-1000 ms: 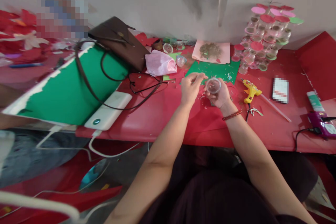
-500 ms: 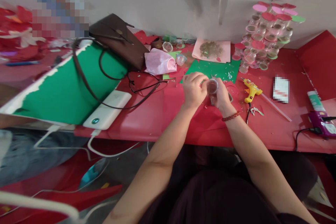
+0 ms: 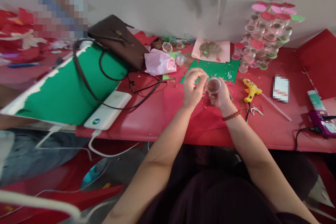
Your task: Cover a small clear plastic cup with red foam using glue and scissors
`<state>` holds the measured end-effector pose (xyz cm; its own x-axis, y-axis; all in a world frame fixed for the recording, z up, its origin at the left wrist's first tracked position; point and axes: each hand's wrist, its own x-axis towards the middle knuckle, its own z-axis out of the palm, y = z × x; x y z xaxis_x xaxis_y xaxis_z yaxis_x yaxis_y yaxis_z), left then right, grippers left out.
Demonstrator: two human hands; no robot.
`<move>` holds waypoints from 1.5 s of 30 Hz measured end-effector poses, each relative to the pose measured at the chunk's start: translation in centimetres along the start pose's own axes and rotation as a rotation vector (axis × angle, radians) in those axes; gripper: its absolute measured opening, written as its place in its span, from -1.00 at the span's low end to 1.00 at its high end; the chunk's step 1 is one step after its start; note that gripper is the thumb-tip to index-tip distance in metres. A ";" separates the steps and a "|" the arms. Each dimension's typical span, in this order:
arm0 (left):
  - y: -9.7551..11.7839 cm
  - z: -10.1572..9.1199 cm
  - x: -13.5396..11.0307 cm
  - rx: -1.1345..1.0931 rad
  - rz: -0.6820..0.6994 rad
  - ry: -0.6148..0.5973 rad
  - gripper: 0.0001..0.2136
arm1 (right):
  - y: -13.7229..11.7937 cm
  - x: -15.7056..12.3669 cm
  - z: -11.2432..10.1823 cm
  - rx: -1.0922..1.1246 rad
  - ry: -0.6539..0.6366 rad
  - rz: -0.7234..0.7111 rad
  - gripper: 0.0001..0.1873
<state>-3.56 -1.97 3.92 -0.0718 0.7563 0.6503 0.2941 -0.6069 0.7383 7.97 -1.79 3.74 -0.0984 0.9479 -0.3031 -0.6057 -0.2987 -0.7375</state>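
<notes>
Clear cup (image 3: 213,85) above red table (image 3: 162,112), white wall (image 3: 157,3) behind.

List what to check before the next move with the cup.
1. Cup gripped in right hand: ok.
2. Cup's mouth faces up, toward the camera: ok.
3. Left hand at the cup's rim, fingers pinched: ok.
4. Something held in that pinch: cannot tell.
5. Cup's contents: cannot tell, too small and blurred.
6. Glue gun lying on the table, apart from both hands: ok.
</notes>
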 end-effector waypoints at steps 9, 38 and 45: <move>0.8 0.1 -0.2 0.147 0.134 -0.126 -0.90 | 0.3 0.0 0.2 0.039 0.065 -0.161 -0.75; 0.9 0.1 -0.2 0.075 0.072 -0.316 -0.78 | 1.0 -0.5 -0.1 -0.268 0.252 -0.605 -0.66; 1.1 1.2 -1.1 0.105 0.025 -0.198 -0.80 | 1.1 -0.3 -0.4 -0.280 0.247 -0.560 -0.63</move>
<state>-2.03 -3.17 3.87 0.1227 0.7809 0.6125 0.3919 -0.6051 0.6930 7.67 -2.49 2.78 0.3749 0.9247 0.0664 -0.2813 0.1817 -0.9422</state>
